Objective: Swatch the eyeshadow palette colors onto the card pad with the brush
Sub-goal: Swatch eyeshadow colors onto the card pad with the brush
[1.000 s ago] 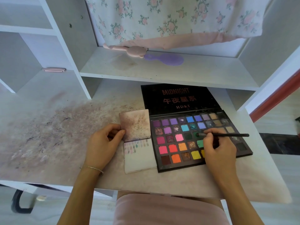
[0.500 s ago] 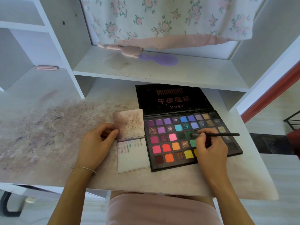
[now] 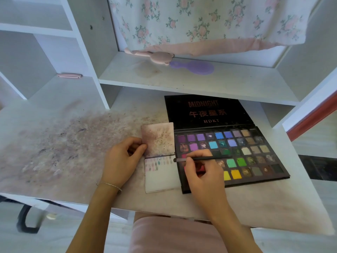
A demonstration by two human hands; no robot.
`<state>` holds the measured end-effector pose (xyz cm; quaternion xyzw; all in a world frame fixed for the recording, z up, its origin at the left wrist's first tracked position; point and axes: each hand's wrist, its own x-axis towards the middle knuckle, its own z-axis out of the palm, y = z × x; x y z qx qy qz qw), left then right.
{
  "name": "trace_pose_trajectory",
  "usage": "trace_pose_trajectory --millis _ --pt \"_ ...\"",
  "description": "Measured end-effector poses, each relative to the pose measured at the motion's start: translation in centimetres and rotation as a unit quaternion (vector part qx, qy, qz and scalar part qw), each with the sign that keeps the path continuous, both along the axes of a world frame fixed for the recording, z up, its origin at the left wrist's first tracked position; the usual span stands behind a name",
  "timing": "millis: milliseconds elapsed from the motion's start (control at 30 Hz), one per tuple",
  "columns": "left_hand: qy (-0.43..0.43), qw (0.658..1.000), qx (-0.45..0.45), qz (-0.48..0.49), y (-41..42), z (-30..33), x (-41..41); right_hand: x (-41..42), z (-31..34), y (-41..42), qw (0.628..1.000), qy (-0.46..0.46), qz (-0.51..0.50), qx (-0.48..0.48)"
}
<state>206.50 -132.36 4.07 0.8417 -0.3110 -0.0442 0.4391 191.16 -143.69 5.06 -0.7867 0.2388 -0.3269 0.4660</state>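
An open black eyeshadow palette (image 3: 255,152) with several coloured pans lies on the desk, its lid flat behind it. Left of it lies the card pad (image 3: 160,178), its stained cover flipped up; a row of small swatches crosses the top of its white page. My right hand (image 3: 200,172) pinches a thin black brush (image 3: 209,158), which lies level. Its tip is at the pad's right edge beside the swatch row. My left hand (image 3: 124,159) pinches the left edge of the flipped cover with thumb and curled fingers.
The desk (image 3: 73,157) is smeared with powder to the left. A shelf above holds a purple hairbrush (image 3: 197,67) and a pink object (image 3: 156,56); a floral cloth (image 3: 200,21) hangs over it. The shelf's front edge overhangs the palette lid.
My right hand has carried the brush left, from the green pans in the palette's middle to the right edge of the card pad. My left hand has stayed on the pad's cover.
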Motion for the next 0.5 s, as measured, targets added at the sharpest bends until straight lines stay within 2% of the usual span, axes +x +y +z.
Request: trace_pose_trajectory --millis 167,500 --pt "0.007 1.0 -0.003 0.002 0.0 0.1 -0.1 0.9 -0.6 1.2 0.998 0.026 0.054 -0.014" --pt "0.004 1.0 -0.007 0.002 -0.1 0.0 0.1 0.8 -1.2 1.1 0.994 0.067 0.071 -0.039"
